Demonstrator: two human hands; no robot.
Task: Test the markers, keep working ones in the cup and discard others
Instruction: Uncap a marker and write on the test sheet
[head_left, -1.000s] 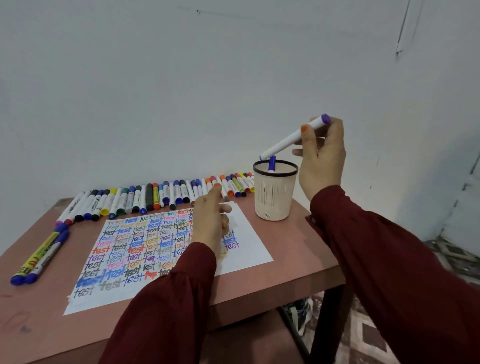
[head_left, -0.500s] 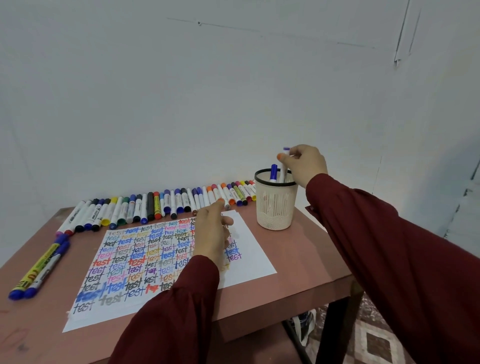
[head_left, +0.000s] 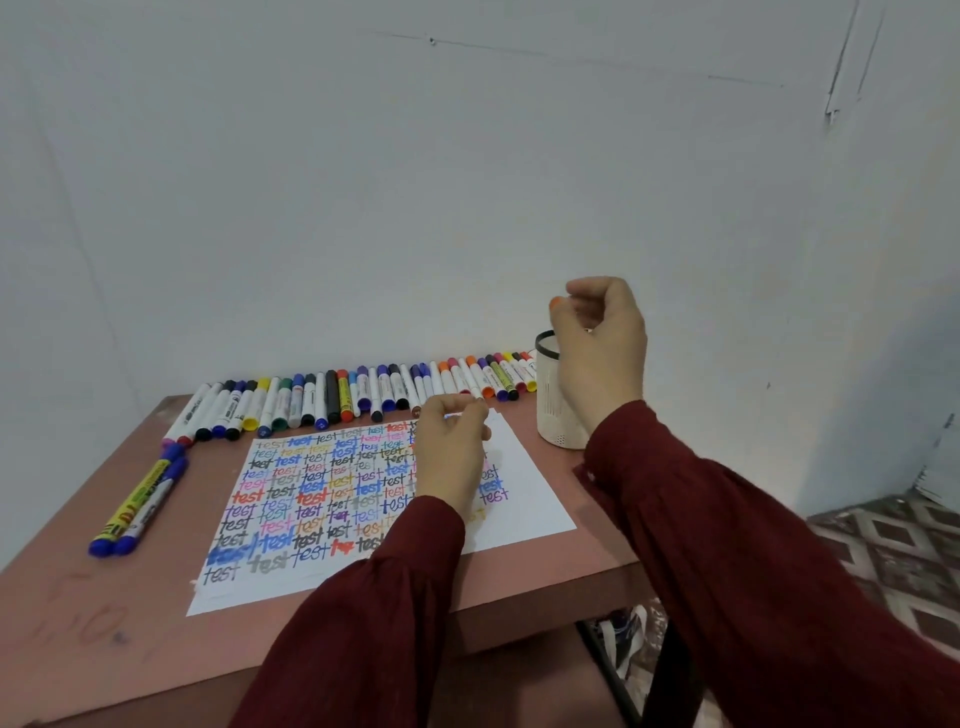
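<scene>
Fingers (head_left: 574, 304) of the right hand (head_left: 602, 353) curled on nothing just above the white cup (head_left: 551, 415); the left hand (head_left: 452, 447) lay curled on the test sheet (head_left: 322, 499), its hold unclear. It looked like the cup drop-off step, and the next move called for pinching an untested marker from the marker row (head_left: 363, 395) along the wall.

A sheet (head_left: 530, 499) lies mid-bench (head_left: 78, 623). Behind it, a row of markers (head_left: 332, 397) runs along the back edge, ending just beside the cup (head_left: 550, 410) at the back right corner. Two more markers (head_left: 140, 499) lie side by side near the left edge. The left hand (head_left: 449, 452) is over the sheet's rear part, the right hand (head_left: 602, 338) above the cup
</scene>
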